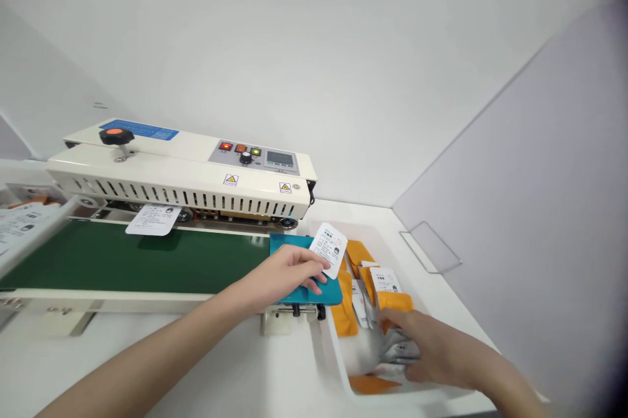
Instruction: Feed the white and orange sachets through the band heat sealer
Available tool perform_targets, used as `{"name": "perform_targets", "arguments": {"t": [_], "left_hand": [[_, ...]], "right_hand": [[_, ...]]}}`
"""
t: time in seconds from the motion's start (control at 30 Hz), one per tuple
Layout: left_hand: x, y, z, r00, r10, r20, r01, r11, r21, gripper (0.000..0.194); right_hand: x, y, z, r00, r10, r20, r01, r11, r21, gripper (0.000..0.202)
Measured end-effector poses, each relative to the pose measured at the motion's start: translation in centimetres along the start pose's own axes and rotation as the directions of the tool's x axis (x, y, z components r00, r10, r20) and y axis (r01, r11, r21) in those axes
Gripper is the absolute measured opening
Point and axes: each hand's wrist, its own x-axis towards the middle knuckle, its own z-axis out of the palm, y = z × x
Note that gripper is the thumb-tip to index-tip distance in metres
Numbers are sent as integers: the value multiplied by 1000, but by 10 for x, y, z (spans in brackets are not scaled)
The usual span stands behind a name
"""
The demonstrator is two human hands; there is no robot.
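Observation:
My left hand (297, 274) is closed on the lower edge of a white printed sachet (330, 248), its wrist above the teal end plate (338, 292) of a sealing machine. The sachet tilts over the plate's right edge. Inside the white plastic bin (338, 365), my right hand (417, 343) is slightly blurred, with thumb and fingers apart around some grey-silver packets (400, 347). Whether it touches them is unclear. Orange packets (347, 313) and other white-labelled packets (385, 279) lie near it. Another white sachet (154, 219) sticks out from under the machine's slotted cover, above the green belt.
The cream band sealer (186, 169) stands along the wall, with lit buttons and a black knob (116, 137). Its green conveyor belt (206, 261) runs left towards more packets (29, 222). A thin wire frame (430, 246) is at the right wall.

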Motion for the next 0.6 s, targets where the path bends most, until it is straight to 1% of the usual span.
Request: {"name": "perform_targets", "arguments": {"t": [0.07,0.13,0.2,0.27,0.3,0.4,0.5,0.6], "left_hand": [[0,-1,0,1000,6,-6,-6,1000,-13,33],[1,-2,1,1000,9,-14,-9,1000,-27,32],[2,-3,1,1000,10,-19,-11,999,-42,32],[2,-4,1,1000,7,-21,-8,998,-57,32],[2,-4,0,1000,7,-19,-9,998,-65,32],[2,-4,0,1000,15,-9,-15,998,-66,31],[3,-5,0,1000,17,-3,-17,997,-70,29],[4,-5,0,1000,9,-7,-9,996,-91,27]], "right_hand": [[6,-5,5,998,-54,-23,53,998,-33,42],[10,-10,4,994,-99,-54,97,995,-38,36],[13,-15,-2,986,-134,-103,134,991,-14,35],[16,-19,-14,973,-162,-165,169,985,28,34],[18,-22,-21,963,-184,-199,199,978,60,34],[28,-30,-42,938,-243,-249,293,937,189,33],[46,-37,-56,918,-309,-249,369,896,246,38],[73,-42,-61,891,-395,-223,444,859,255,44]]}}
